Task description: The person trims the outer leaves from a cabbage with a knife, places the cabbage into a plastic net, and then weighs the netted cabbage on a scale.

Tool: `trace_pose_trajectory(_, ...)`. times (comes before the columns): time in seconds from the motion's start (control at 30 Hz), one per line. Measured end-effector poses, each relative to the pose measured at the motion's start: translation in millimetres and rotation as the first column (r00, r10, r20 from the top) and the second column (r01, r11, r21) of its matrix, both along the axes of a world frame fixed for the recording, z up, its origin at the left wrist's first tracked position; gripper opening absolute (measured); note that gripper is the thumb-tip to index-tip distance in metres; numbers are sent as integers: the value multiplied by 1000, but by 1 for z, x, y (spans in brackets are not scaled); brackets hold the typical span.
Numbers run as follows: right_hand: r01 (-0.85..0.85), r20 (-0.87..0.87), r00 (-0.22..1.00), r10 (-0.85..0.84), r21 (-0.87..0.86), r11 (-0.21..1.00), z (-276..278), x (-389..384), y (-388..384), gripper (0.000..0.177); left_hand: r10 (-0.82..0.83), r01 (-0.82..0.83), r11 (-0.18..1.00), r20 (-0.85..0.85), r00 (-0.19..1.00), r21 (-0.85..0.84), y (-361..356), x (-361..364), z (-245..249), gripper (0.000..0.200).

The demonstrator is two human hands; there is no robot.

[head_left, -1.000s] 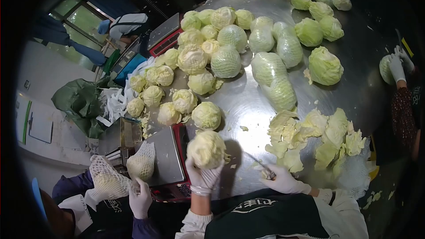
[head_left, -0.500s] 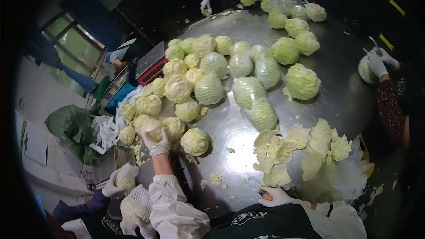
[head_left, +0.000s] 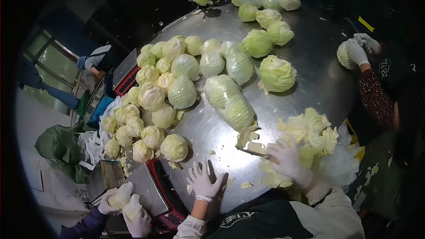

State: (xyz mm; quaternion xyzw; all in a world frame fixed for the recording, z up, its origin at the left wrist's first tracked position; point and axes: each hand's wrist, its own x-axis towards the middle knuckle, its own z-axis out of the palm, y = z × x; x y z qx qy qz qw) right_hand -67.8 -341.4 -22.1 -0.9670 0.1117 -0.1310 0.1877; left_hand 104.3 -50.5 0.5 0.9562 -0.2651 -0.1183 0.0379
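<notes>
- Knife point(head_left: 254, 152), one, dark-bladed: in your right hand point(head_left: 288, 163), at 5 o'clock of the bench point(head_left: 316, 88), blade pointing toward 9 and tip beside a leaf point(head_left: 246, 135).
- Right hand, white-gloved, slightly blurred: clamped on the knife; finger detail hard to tell.
- Left hand point(head_left: 205, 182), white-gloved: at 7 o'clock, holding nothing, palm down, fingers spread; whether it touches the steel you cannot tell from here. Your two hands are well apart.
- Leaf heap point(head_left: 310, 128), pale green and yellow: at 4 o'clock, just beyond your right hand.
- Clear netting point(head_left: 340, 164): a crumpled heap between 4 and 5, beside the leaves.
- Cabbage cluster point(head_left: 151, 96), pale heads packed close: from 8 to 10 o'clock.
- Single cabbage point(head_left: 174, 148): at the cluster's near edge, beyond your left hand at its 11.
- Wrapped cabbages point(head_left: 230, 102), in netting and shiny film: mid-bench, running up toward 11.
- Large green cabbage point(head_left: 277, 74), unwrapped: between 1 and 2.
- Scale point(head_left: 144, 188), red-bodied, metal pan: between 7 and 8.
- Co-worker's hands point(head_left: 107, 202), gloved: near 8 o'clock, on two netted pieces point(head_left: 120, 197).
- Another co-worker's hands point(head_left: 357, 53), gloved: at 2 o'clock, on a netted head point(head_left: 345, 56).
</notes>
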Motion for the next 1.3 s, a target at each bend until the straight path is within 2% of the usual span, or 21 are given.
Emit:
trace_pose_trajectory(0.1, 294, 35, 956, -293, -29, 955, -3, -57, -24, 32, 157, -158, 987, 41, 987, 34, 38, -20, -26, 96)
trace_pose_trajectory(0.17, 479, 35, 867, -497, 220, 850, -12, -98, -50, 37, 308, -303, 950, 84, 948, -75, 60, -28, -58, 97)
trace_pose_trajectory(0.2, 553, 67, 820, -568, 160, 817, -22, -118, -63, 38, 258, -245, 964, 152, 954, -101, 56, -37, -71, 98)
trace_pose_trajectory(0.27, 625, 105, 766, -634, 102, 774, -29, -131, -71, 39, 54, -23, 971, 129, 990, -237, 17, -55, -62, 93)
trace_pose_trajectory(0.3, 642, 125, 738, -663, 171, 747, -21, -132, -72, 38, -140, 119, 915, -27, 990, -386, -9, -62, -61, 90)
trace_pose_trajectory(0.37, 665, 158, 693, -704, 239, 708, -7, -127, -64, 37, -549, 354, 701, -152, 822, -620, -62, -70, -44, 87)
trace_pose_trajectory(0.4, 604, 146, 692, -707, 420, 678, 4, -116, -54, 36, -721, 455, 562, -139, 679, -691, -86, -69, -29, 85)
trace_pose_trajectory(0.43, 520, 140, 693, -707, 583, 624, 11, -111, -52, 36, -734, 470, 543, -122, 668, -696, -104, -59, -21, 85)
trace_pose_trajectory(0.5, 487, 197, 718, -668, 544, 683, 0, -119, -43, 36, -340, 166, 540, -34, 940, -825, -139, -35, -5, 90)
trace_pose_trajectory(0.53, 482, 104, 745, -659, 598, 640, 14, -115, -29, 35, -81, -200, 435, -259, 963, -878, -158, 9, -26, 91)
trace_pose_trajectory(0.57, 478, 29, 764, -644, 645, 596, 24, -113, -25, 35, 119, -513, 226, -499, 858, -828, -189, 58, -41, 92)
trace_pose_trajectory(0.63, 374, 155, 770, -619, 675, 635, -4, -109, -20, 35, -69, -722, 90, -728, 683, -686, -224, 85, -13, 91)
trace_pose_trajectory(0.67, 419, 52, 787, -614, 686, 595, -7, -107, -18, 34, -79, -713, 82, -717, 692, -697, -233, 92, -21, 91)
trace_pose_trajectory(0.7, 356, 182, 776, -604, 665, 657, -9, -98, -11, 35, -36, -674, 112, -681, 731, -730, -243, 101, -41, 88)
trace_pose_trajectory(0.77, 306, 205, 826, -526, 621, 722, -11, -88, -6, 34, 4, -627, 133, -632, 775, -767, -244, 110, -54, 84)
trace_pose_trajectory(0.83, 334, -7, 896, -445, 671, 662, 13, -78, -1, 33, -163, -614, 279, -667, 727, -738, -227, 120, -54, 82)
trace_pose_trajectory(0.9, 285, -39, 928, -370, 715, 638, 22, -68, 4, 32, -203, -609, 333, -686, 698, -719, -193, 112, -28, 80)
trace_pose_trajectory(0.97, 190, 1, 964, -268, 701, 687, 19, -60, 11, 33, -290, -363, 463, -525, 800, -809, -145, 106, -31, 86)
trace_pose_trajectory(1.0, 191, -84, 978, -191, 725, 661, 23, -57, 14, 37, -300, -265, 562, -491, 818, -784, -118, 100, -26, 92)
trace_pose_trajectory(1.13, 13, -31, 999, 11, 669, 743, 22, -33, 40, 38, -308, -233, 705, -585, 750, -670, -43, 48, 13, 110)
trace_pose_trajectory(1.3, -139, -32, 984, 173, 467, 874, 32, 5, 63, 26, -328, -109, 644, -402, 855, -757, -24, 16, 16, 106)
